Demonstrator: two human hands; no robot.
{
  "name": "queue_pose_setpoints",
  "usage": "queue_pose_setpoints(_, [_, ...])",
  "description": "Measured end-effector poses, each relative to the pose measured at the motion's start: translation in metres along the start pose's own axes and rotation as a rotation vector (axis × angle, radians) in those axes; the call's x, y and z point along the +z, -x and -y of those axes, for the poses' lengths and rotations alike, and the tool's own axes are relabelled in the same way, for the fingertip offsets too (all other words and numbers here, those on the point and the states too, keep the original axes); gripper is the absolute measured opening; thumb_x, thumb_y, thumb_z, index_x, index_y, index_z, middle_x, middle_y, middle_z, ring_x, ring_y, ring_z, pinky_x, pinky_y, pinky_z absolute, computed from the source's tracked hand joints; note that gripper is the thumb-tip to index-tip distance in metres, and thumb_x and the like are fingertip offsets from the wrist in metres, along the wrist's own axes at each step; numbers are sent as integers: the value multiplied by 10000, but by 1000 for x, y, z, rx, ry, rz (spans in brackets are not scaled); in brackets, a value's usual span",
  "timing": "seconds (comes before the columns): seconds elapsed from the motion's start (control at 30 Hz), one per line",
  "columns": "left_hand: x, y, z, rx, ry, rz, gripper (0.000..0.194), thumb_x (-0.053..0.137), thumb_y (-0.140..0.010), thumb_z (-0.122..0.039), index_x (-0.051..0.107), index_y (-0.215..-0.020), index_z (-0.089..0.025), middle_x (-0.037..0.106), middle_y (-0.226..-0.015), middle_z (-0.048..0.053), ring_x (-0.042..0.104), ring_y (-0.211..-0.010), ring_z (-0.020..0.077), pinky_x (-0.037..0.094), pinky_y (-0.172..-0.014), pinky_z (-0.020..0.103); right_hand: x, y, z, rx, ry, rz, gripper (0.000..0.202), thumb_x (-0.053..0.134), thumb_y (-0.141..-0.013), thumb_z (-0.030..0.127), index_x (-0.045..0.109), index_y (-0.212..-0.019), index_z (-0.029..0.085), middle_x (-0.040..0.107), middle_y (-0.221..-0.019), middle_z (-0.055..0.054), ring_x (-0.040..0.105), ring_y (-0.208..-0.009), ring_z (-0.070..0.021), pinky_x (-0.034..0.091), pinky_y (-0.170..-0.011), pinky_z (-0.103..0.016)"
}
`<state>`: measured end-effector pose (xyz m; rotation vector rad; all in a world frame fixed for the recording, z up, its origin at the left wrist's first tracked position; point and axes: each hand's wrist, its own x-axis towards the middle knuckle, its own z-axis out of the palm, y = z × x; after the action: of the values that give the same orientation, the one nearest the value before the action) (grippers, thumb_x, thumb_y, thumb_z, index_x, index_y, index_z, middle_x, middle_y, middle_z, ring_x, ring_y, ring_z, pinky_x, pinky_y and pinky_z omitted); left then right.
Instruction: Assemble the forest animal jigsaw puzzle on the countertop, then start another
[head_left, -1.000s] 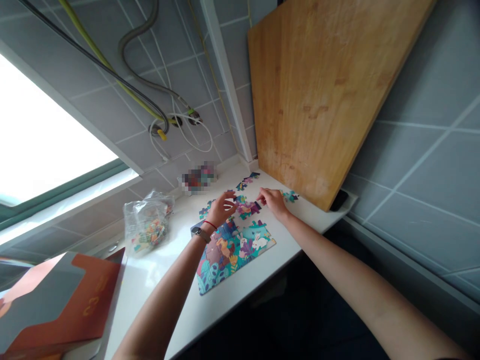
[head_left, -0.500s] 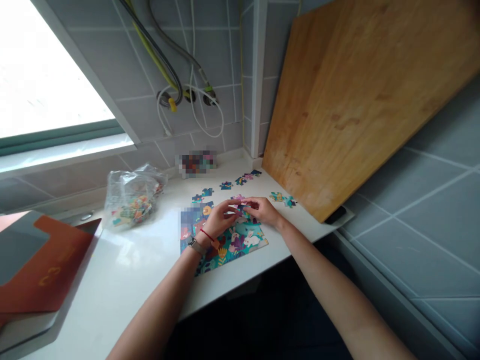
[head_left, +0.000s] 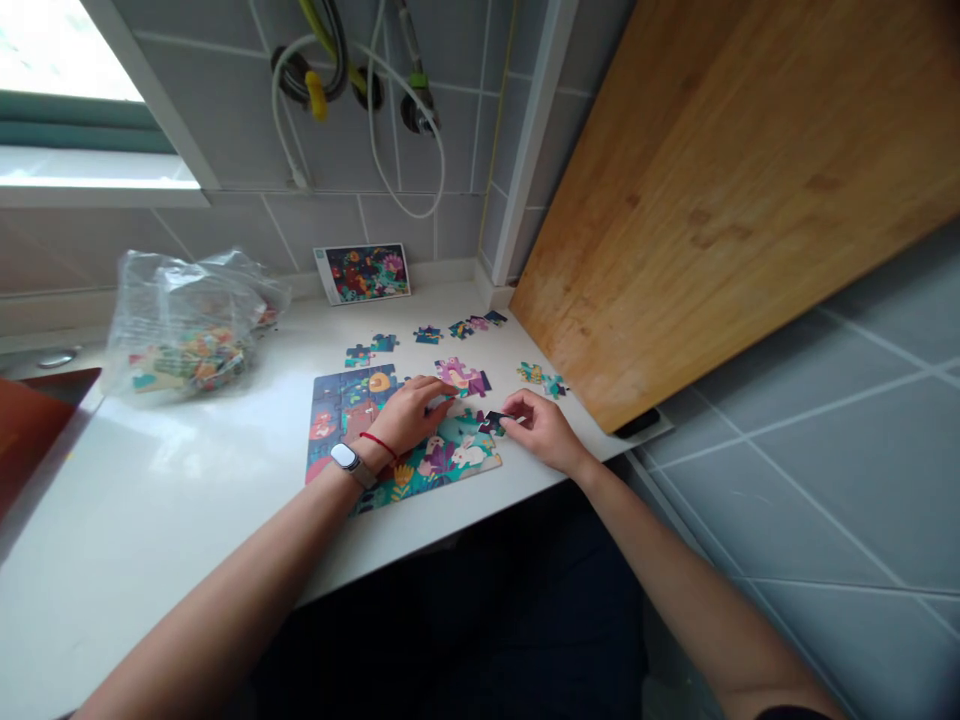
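A partly joined jigsaw puzzle (head_left: 360, 400) with animals and plants lies on the white counter. My left hand (head_left: 415, 408) rests on its upper middle, fingers stretched out and holding nothing. Between the thumb and fingers of my right hand (head_left: 544, 428) is a dark puzzle piece (head_left: 492, 423), tilted over the puzzle's upper right edge. A joined pink section (head_left: 463, 376) lies just beyond my left fingertips. Loose puzzle pieces sit behind the puzzle, among them a blue one (head_left: 428, 335), and a yellow and teal pair (head_left: 542, 377) lies to the right.
A clear plastic bag (head_left: 187, 335) of puzzle pieces stands at the left. The picture card (head_left: 369, 273) leans against the tiled wall. A large wooden board (head_left: 712, 220) leans at the right, and an orange thing (head_left: 37, 440) lies at the far left.
My right hand has moved apart from my left, carrying the dark piece. My left hand now lies flatter on the puzzle. The view has tilted down and shifted.
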<state>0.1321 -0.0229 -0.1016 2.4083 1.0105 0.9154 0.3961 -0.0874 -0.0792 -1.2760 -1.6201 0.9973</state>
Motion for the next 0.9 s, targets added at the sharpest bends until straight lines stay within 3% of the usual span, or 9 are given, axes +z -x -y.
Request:
queue_pose_setpoints(0.13, [-2, 0, -3, 24, -31, 17, 207, 556, -1027, -263, 742, -1084, -192, 763, -1068, 97, 697, -1006, 254, 579, -927, 415, -16, 8, -5, 123, -48, 96, 538, 743, -821, 310, 689, -1352, 245, 623, -1013, -18, 672, -721, -113, 646, -661, -280])
queue_pose_setpoints(0.27, [-2, 1, -2, 46, -55, 27, 190, 562, -1027, -236, 739, -1083, -198, 762, -1070, 95, 695, -1014, 249, 581, -923, 415, -22, 8, -11, 199, -130, 130, 479, 755, -838, 392, 743, -1284, 217, 609, -1071, -43, 716, -742, -122, 689, -693, -325])
queue_pose_setpoints(0.37, [-1, 1, -2, 70, -89, 26, 198, 561, -1041, -249, 740, -1096, -189, 762, -1071, 102, 692, -1008, 251, 584, -910, 419, -23, 4, -16, 227, -150, 142, 444, 775, -832, 439, 768, -1189, 175, 662, -934, -40, 724, -732, -161, 669, -627, -311])
queue_pose_setpoints(0.5, [-5, 1, -8, 113, -104, 78, 223, 542, -1055, -240, 753, -1113, -197, 764, -1072, 100, 689, -1009, 241, 583, -907, 410, -24, -2, -21, 106, 3, 107, 342, 747, -869, 410, 801, -1106, 169, 736, -813, -49, 701, -730, -180, 614, -634, -293])
queue_pose_setpoints(0.67, [-9, 0, -23, 190, -120, 145, 206, 564, -1041, -214, 742, -1140, -193, 769, -1113, 100, 689, -1048, 243, 581, -937, 417, -26, -9, -24, -37, 135, 116, 248, 705, -920, 339, 817, -1079, 185, 780, -861, -57, 695, -724, -168, 560, -672, -279])
queue_pose_setpoints(0.9, [-3, 4, -44, 269, -99, 250, 254, 640, -1023, -386, 744, -1186, -221, 720, -1307, 112, 654, -1215, 292, 566, -1014, 457, -20, -23, -22, -212, 341, 74, 183, 644, -958, 193, 801, -1051, 181, 664, -796, -23, 599, -664, -141, 496, -649, -272])
